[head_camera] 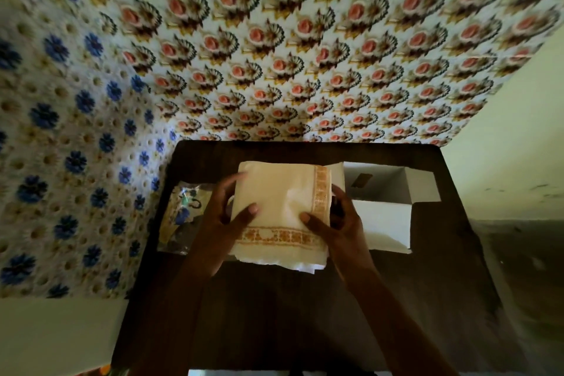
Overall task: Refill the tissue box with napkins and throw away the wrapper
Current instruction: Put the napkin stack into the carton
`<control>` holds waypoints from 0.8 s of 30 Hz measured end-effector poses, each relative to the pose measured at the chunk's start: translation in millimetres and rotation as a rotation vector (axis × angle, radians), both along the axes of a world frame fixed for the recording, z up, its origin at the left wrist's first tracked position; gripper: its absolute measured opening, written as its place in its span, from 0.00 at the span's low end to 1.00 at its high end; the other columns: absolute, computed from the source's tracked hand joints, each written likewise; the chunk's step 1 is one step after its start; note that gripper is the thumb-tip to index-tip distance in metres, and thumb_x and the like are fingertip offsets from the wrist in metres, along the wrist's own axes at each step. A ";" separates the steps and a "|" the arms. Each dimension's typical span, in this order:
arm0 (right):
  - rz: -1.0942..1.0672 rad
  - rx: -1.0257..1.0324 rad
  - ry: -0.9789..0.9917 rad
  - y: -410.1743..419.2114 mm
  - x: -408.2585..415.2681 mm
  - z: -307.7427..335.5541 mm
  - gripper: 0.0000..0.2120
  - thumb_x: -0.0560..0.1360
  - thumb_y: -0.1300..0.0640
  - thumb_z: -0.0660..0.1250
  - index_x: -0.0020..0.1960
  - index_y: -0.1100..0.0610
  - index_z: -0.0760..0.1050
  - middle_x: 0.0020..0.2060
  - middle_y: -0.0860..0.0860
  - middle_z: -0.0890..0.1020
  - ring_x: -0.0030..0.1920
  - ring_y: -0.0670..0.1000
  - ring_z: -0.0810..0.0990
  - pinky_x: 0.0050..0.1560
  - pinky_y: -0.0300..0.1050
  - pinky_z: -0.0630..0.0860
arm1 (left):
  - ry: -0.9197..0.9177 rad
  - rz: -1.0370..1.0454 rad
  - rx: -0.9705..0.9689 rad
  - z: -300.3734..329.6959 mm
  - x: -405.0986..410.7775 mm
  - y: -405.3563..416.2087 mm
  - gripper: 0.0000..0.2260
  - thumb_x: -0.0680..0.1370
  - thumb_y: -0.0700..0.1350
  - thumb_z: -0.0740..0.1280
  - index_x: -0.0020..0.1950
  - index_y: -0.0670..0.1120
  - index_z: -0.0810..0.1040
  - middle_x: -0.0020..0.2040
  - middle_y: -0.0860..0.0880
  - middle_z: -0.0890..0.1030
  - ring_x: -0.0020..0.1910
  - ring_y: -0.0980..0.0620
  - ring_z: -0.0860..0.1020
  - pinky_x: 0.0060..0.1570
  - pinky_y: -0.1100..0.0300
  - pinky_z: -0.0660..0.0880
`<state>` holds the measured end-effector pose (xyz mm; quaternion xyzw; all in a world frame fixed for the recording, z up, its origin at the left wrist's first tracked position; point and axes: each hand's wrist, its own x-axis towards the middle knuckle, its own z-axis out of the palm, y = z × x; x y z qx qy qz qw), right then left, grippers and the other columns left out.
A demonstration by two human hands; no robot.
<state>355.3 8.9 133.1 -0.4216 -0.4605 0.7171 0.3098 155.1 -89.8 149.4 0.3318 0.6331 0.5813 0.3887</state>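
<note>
Left hand [227,210] – right hand [332,223] – both grasp napkins [280,210] | no legible writing

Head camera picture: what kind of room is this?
Probably a room at home: flowered pink-rose wallpaper behind a small dark wooden table, where a stack of cream paper napkins is being handled.

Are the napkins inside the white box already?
No, both hands, left hand and right hand, hold the napkins over the table, beside the open white box.
</note>
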 end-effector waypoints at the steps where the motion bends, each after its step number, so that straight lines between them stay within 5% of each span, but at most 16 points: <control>1: -0.020 -0.007 0.032 3.3 3.0 8.2 0.39 0.70 0.60 0.78 0.74 0.42 0.64 0.60 0.53 0.83 0.55 0.56 0.86 0.53 0.64 0.83 | 0.029 -0.005 0.026 4.7 0.5 4.4 0.17 0.79 0.45 0.69 0.67 0.57 0.75 0.62 0.56 0.80 0.54 0.52 0.84 0.42 0.58 0.83; 3: -0.056 0.001 0.087 11.2 12.9 22.7 0.42 0.71 0.63 0.76 0.75 0.37 0.61 0.62 0.52 0.82 0.56 0.57 0.86 0.51 0.63 0.84 | 0.031 -0.026 0.084 12.8 4.0 16.0 0.14 0.81 0.51 0.66 0.64 0.49 0.79 0.68 0.56 0.76 0.62 0.54 0.80 0.48 0.58 0.82; 5: -0.076 0.041 0.094 20.8 25.1 34.6 0.40 0.72 0.63 0.75 0.75 0.36 0.63 0.64 0.49 0.80 0.58 0.57 0.85 0.51 0.62 0.84 | -0.045 -0.055 0.124 16.4 8.1 31.1 0.26 0.78 0.56 0.66 0.69 0.39 0.76 0.71 0.54 0.76 0.69 0.52 0.76 0.57 0.53 0.80; 7: -0.072 0.029 0.087 34.0 38.4 43.8 0.32 0.72 0.59 0.75 0.71 0.39 0.71 0.66 0.50 0.79 0.59 0.57 0.84 0.54 0.63 0.83 | -0.072 -0.103 0.145 19.7 13.8 46.9 0.25 0.79 0.50 0.64 0.71 0.36 0.73 0.70 0.51 0.78 0.71 0.50 0.75 0.58 0.53 0.81; 11: -0.069 -0.105 0.130 60.2 68.3 59.6 0.21 0.77 0.61 0.70 0.68 0.48 0.76 0.57 0.51 0.85 0.53 0.55 0.87 0.45 0.53 0.86 | -0.010 -0.233 0.212 17.0 34.1 72.2 0.15 0.82 0.33 0.61 0.68 0.38 0.77 0.78 0.51 0.69 0.75 0.50 0.71 0.59 0.54 0.80; 14: -0.108 -0.136 0.090 77.0 87.8 64.5 0.15 0.80 0.59 0.67 0.66 0.52 0.78 0.51 0.50 0.86 0.43 0.48 0.88 0.36 0.44 0.84 | -0.059 -0.322 0.145 21.7 53.0 95.0 0.22 0.74 0.52 0.74 0.68 0.52 0.79 0.80 0.51 0.65 0.77 0.50 0.68 0.63 0.56 0.78; 17: -0.109 -0.209 0.106 90.8 100.5 62.8 0.14 0.80 0.55 0.67 0.65 0.54 0.79 0.56 0.57 0.85 0.51 0.55 0.87 0.48 0.52 0.85 | 0.335 -0.346 0.174 17.5 66.5 113.2 0.29 0.75 0.54 0.72 0.75 0.50 0.71 0.65 0.47 0.80 0.60 0.50 0.83 0.54 0.55 0.82; 21: -0.197 -0.313 0.229 103.9 115.8 66.0 0.13 0.81 0.52 0.62 0.56 0.58 0.80 0.48 0.58 0.85 0.41 0.55 0.88 0.36 0.48 0.84 | 0.707 -0.192 0.294 18.7 84.7 143.3 0.23 0.76 0.50 0.70 0.70 0.50 0.70 0.72 0.44 0.70 0.72 0.39 0.72 0.68 0.43 0.73; 24: -0.208 -0.370 0.375 113.6 132.2 66.7 0.16 0.79 0.57 0.58 0.59 0.62 0.79 0.44 0.62 0.84 0.37 0.60 0.85 0.35 0.49 0.81 | 0.620 -0.208 0.241 10.5 94.8 164.9 0.22 0.78 0.46 0.69 0.71 0.44 0.72 0.68 0.44 0.77 0.69 0.40 0.76 0.65 0.38 0.75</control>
